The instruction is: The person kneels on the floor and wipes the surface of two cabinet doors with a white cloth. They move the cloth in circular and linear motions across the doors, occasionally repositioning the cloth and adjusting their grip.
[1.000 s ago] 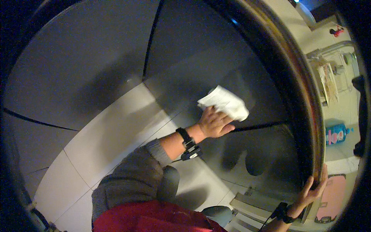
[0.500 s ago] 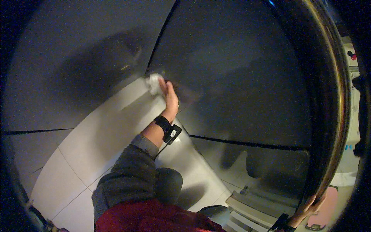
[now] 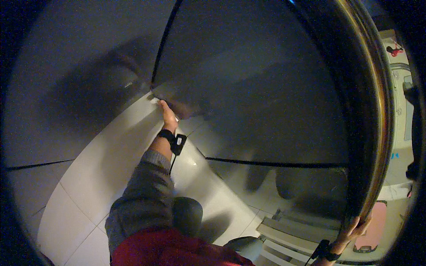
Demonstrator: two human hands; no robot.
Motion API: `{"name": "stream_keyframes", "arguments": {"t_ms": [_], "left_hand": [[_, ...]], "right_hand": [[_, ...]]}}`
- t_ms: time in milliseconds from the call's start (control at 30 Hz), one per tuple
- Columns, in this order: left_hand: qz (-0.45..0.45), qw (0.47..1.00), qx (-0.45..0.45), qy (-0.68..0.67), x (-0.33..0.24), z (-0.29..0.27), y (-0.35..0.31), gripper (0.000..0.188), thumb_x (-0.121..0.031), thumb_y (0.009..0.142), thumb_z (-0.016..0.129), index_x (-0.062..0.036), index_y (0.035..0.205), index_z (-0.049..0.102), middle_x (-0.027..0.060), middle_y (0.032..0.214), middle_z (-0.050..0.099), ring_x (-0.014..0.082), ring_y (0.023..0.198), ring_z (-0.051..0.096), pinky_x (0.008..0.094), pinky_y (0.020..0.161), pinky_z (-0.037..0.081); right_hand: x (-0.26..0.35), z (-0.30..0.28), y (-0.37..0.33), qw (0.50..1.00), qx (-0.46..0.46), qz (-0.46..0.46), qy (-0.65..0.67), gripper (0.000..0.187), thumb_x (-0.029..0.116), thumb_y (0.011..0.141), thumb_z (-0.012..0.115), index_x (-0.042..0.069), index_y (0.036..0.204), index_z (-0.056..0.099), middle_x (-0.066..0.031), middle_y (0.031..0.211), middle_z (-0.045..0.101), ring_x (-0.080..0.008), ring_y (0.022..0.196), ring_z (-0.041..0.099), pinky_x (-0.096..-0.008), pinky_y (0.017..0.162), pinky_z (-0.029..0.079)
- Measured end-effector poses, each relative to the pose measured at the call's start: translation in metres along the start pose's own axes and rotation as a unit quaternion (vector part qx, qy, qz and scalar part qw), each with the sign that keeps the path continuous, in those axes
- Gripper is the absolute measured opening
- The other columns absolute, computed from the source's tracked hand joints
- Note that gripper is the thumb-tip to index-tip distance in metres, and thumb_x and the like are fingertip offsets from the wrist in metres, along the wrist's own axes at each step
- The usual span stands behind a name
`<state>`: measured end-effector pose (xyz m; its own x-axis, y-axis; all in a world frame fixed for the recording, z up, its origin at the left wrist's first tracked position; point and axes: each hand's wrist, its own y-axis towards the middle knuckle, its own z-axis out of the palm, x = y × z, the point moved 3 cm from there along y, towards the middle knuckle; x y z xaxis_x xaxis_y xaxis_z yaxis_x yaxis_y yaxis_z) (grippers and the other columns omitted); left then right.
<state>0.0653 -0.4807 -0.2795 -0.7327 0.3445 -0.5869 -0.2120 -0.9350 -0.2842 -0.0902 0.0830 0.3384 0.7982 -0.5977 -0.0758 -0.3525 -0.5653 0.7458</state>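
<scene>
One large, glossy, dark panelled front (image 3: 266,111) is filling the view, its wiping apparently under way, how much is done or left unclear. One shiny brown rounded edge (image 3: 385,111) is curving along its right; of two hands, the right hand (image 3: 356,228) is gripping that edge, the left hand (image 3: 168,116) holding one mostly hidden white cloth (image 3: 155,100) at the front's lower left corner.

No writing or numbers can be read; the pale patch (image 3: 179,141) on the black box (image 3: 178,151) beside the left wristband (image 3: 166,134) is too small.
</scene>
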Motion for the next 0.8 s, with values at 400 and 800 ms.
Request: {"name": "stream_keyframes", "arguments": {"t_ms": [400,800], "left_hand": [[0.515,0.780,0.127,0.332,-0.228,0.207,-0.100,0.068,-0.049,0.098,0.014,0.0007,0.145,0.012,0.0198,0.153,0.006,0.0349,0.141,0.000,0.0454,0.113,-0.003],[0.013,0.989,0.018,0.150,-0.041,0.090,-0.185,0.075,-0.051,0.098,0.028,-0.0071,0.146,-0.011,0.0048,0.154,-0.014,0.0186,0.141,-0.010,0.0334,0.114,-0.002]], "right_hand": [[0.091,0.018,0.020,0.993,0.020,-0.113,-0.007,0.053,0.031,0.092,0.050,-0.004,0.131,0.044,-0.0200,0.129,0.050,-0.0323,0.119,0.047,-0.0411,0.101,0.035],[0.112,0.035,0.042,0.983,0.028,-0.167,-0.065,0.067,0.051,0.088,0.050,-0.004,0.125,0.050,-0.0202,0.125,0.055,-0.0370,0.116,0.051,-0.0437,0.099,0.037]]}}
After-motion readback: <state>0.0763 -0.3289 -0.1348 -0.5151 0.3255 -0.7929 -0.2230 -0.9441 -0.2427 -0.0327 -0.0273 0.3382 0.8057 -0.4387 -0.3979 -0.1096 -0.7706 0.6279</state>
